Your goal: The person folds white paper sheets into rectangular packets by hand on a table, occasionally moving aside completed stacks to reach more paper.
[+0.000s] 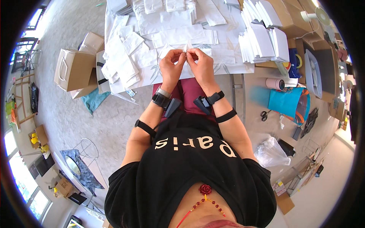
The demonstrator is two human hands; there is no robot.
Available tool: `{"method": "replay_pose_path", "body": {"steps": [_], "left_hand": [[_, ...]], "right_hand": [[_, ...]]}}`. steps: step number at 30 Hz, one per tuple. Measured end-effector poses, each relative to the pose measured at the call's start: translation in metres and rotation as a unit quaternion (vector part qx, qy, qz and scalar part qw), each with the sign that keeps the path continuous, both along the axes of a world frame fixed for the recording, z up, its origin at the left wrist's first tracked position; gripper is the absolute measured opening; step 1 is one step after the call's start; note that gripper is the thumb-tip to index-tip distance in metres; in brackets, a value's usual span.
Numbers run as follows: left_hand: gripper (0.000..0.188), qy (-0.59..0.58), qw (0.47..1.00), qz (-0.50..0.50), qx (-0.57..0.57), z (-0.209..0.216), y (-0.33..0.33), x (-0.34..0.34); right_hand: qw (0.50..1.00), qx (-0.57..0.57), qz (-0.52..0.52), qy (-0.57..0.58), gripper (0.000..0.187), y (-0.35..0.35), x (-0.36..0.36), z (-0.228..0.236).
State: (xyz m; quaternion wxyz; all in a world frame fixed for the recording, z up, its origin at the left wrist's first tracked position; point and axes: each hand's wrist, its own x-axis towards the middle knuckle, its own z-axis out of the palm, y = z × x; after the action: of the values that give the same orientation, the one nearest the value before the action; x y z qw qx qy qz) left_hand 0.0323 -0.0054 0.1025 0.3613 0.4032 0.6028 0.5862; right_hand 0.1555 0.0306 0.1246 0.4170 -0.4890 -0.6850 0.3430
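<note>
My left hand and my right hand meet over the near part of the table. Thumbs and fingertips pinch a small white piece of paper or thin film between them; its exact kind is too small to tell. Just beyond my fingers lie flat white paper-like sleeves, overlapping one another. More white sleeves fan out in a loose pile to the left of my left hand. Under them spreads a white tablecloth with a pale leaf pattern.
Stacks of folded white packets stand at the table's right. Cardboard boxes sit left of the table. On the right are a pink cup, a blue bag, black scissors and a small fan.
</note>
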Motion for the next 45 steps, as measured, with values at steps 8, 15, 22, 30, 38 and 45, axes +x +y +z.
{"method": "replay_pose_path", "body": {"steps": [8, 15, 22, 30, 38, 45], "left_hand": [[0.016, -0.104, 0.994, 0.029, 0.018, -0.008, 0.005, -0.005], [0.014, 0.021, 0.998, -0.047, 0.026, 0.003, 0.001, -0.005], [0.018, 0.144, 0.988, -0.022, 0.055, 0.009, 0.004, -0.003], [0.018, 0.163, 0.985, -0.009, 0.063, 0.009, 0.007, -0.004], [0.016, 0.031, 0.999, -0.017, 0.024, -0.001, 0.008, -0.005], [0.013, -0.114, 0.993, -0.017, 0.0, -0.015, 0.007, -0.014]], "right_hand": [[0.999, -0.022, -0.028, 0.021, 0.01, 0.0, 0.004, -0.004], [0.997, -0.047, -0.031, 0.048, 0.011, 0.0, 0.007, -0.01], [1.0, -0.023, -0.007, 0.014, 0.013, -0.003, 0.005, 0.002], [1.0, 0.001, 0.009, 0.0, 0.013, -0.002, 0.005, 0.003], [1.0, 0.017, 0.005, -0.012, 0.01, -0.001, 0.005, 0.0], [1.0, -0.004, -0.01, 0.0, 0.01, 0.002, 0.01, -0.009]]}}
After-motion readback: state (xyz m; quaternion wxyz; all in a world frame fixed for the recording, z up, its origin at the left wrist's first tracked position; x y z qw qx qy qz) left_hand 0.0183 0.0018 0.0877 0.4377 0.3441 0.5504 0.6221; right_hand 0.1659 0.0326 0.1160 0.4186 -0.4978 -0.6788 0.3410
